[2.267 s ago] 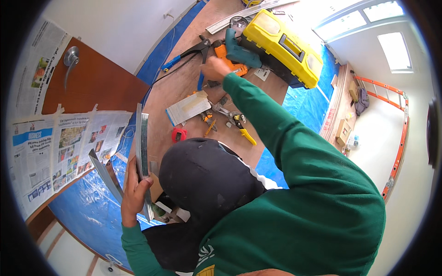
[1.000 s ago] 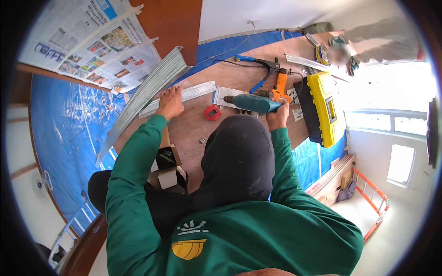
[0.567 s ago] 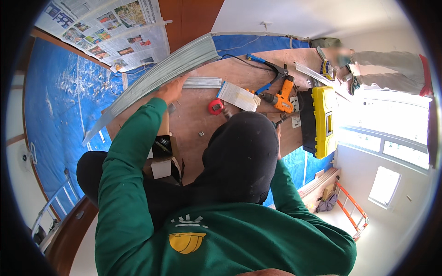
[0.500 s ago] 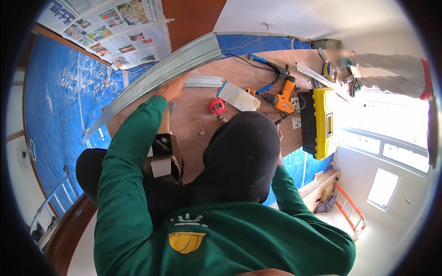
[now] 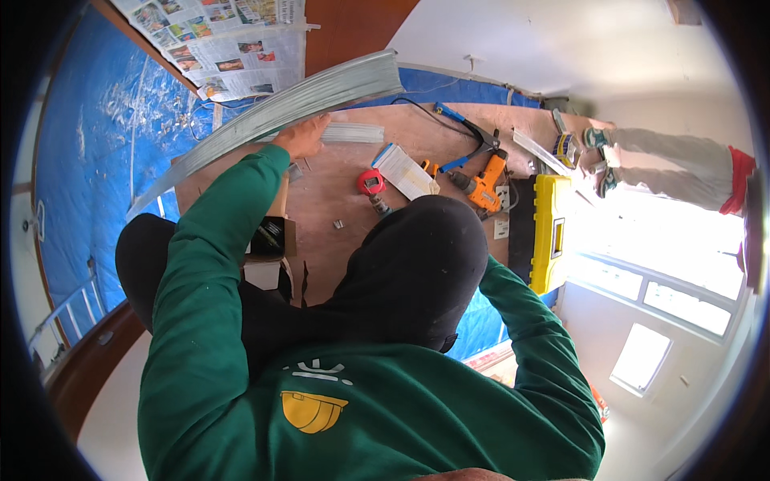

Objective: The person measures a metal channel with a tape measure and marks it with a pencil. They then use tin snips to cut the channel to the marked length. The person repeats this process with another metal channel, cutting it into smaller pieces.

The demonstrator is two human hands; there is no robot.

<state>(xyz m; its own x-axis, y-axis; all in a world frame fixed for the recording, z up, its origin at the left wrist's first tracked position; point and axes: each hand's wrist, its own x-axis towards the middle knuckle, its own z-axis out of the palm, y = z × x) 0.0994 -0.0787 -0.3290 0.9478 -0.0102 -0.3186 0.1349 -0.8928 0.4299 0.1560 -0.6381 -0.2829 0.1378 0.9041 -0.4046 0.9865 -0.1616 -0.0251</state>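
Observation:
My left hand [image 5: 301, 139] is at the lower edge of a long bundle of grey metal profiles [image 5: 321, 90], its fingers closed against them and partly hidden. The bundle slants from the lower left up toward the far middle. Just right of that hand, shorter metal strips [image 5: 357, 133] lie on the brown board [image 5: 321, 188]. My right forearm [image 5: 513, 309] runs behind my bent knee, which hides the right hand. Ahead of the knee are a red tape measure [image 5: 371, 183], a notepad [image 5: 406, 171] and an orange drill [image 5: 485, 186].
A long tool with blue handles [image 5: 476, 138] lies beyond the drill. To the right stands a yellow and black toolbox [image 5: 550, 232]. Another person's legs [image 5: 674, 151] are at the far right. An opened box [image 5: 270, 240] sits between my legs; blue sheeting [image 5: 96, 168] covers the left side.
The view has shifted a little, so the drill and toolbox appear lower and further left. The fingers of my right hand, glimpsed beside the knee before, are now hidden. My left hand stays at the profiles.

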